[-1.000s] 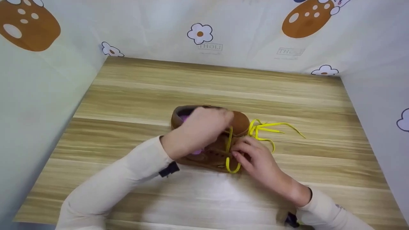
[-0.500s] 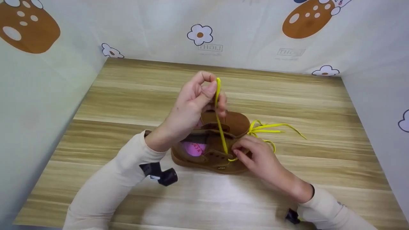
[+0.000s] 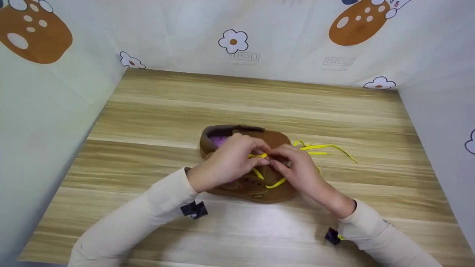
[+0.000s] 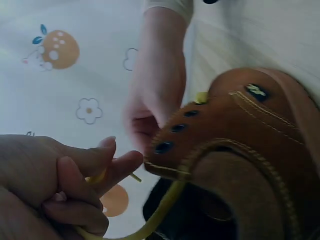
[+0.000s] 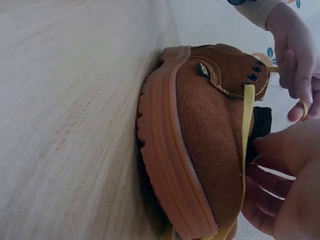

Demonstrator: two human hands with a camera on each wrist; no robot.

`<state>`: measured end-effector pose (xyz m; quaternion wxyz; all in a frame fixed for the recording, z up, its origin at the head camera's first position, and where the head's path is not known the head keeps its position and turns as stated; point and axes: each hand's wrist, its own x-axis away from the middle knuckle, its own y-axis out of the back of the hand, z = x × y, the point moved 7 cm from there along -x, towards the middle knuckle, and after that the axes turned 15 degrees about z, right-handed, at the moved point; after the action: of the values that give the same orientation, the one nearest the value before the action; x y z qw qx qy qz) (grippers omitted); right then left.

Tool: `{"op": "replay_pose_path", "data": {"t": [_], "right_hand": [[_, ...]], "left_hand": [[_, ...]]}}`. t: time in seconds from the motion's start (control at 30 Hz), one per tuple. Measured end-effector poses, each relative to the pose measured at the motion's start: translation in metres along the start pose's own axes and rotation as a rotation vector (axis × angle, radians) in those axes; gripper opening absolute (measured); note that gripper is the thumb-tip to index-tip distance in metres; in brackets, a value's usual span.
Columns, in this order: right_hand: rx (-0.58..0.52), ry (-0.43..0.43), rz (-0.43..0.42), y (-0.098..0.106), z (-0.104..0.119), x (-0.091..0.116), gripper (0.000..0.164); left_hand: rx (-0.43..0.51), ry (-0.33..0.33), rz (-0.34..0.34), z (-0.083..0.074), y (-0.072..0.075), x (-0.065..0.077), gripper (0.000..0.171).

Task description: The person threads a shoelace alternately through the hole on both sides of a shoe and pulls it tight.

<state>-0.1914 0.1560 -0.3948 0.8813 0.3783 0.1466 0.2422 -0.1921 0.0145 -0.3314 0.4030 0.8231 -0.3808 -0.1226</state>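
Note:
A brown suede shoe (image 3: 280, 193) with yellow stitching and a pink insole lies on its sole, toe to the right in the head view. Its yellow shoelace (image 3: 258, 173) comes through the front eyelet of the near flap. My left hand (image 3: 232, 157) pinches the free part above the opening, and the lace's tip sticks out past the fingers in the left wrist view. Over the toe, my right hand (image 3: 298, 167) meets the left fingertips. In the right wrist view its thumb and fingers pinch the shoe's dark-lined far flap (image 5: 262, 122), mostly hidden by the hand.
Directly behind stands a second brown shoe (image 3: 278, 138), partly covered by the hands. Loose yellow lace ends (image 3: 326, 147) trail right of the toes. The wood-grain table (image 3: 167, 111) meets patterned cloth walls (image 3: 178, 37) at its back and sides.
My left hand raised the lace high over the shoe, drawing its loop flat, then came down to the right hand. The right hand has shifted slightly away from me, toward the back.

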Motion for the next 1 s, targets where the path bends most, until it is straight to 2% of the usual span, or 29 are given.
{"op": "replay_pose_path", "data": {"t": [0.07, 0.17, 0.37, 0.53, 0.63, 0.77, 0.9, 1.0], "right_hand": [[-0.016, -0.020, 0.012, -0.002, -0.003, -0.002, 0.016], [-0.044, -0.043, 0.021, -0.002, -0.006, -0.004, 0.014], [-0.110, -0.059, 0.046, -0.002, -0.010, -0.008, 0.015], [-0.189, -0.071, 0.056, -0.002, -0.016, -0.011, 0.014], [-0.216, -0.074, 0.058, -0.002, -0.018, -0.012, 0.013], [-0.234, -0.086, 0.064, -0.002, -0.020, -0.012, 0.013], [-0.264, -0.107, 0.070, -0.002, -0.022, -0.013, 0.013], [-0.264, -0.123, 0.061, 0.000, -0.025, -0.014, 0.011]], "left_hand": [[-0.046, 0.025, 0.010, 0.005, -0.006, -0.002, 0.018], [-0.066, 0.028, 0.000, 0.008, -0.011, -0.002, 0.013], [-0.010, -0.019, -0.051, 0.009, -0.011, -0.003, 0.014], [-0.045, -0.003, -0.016, 0.012, -0.013, -0.005, 0.018], [-0.090, 0.018, -0.012, 0.013, -0.015, -0.007, 0.013], [-0.261, 0.073, -0.041, 0.010, -0.017, -0.008, 0.007], [-0.497, 0.139, -0.092, 0.003, -0.020, -0.010, 0.012], [-0.635, 0.165, -0.145, 0.000, -0.023, -0.013, 0.017]]}}
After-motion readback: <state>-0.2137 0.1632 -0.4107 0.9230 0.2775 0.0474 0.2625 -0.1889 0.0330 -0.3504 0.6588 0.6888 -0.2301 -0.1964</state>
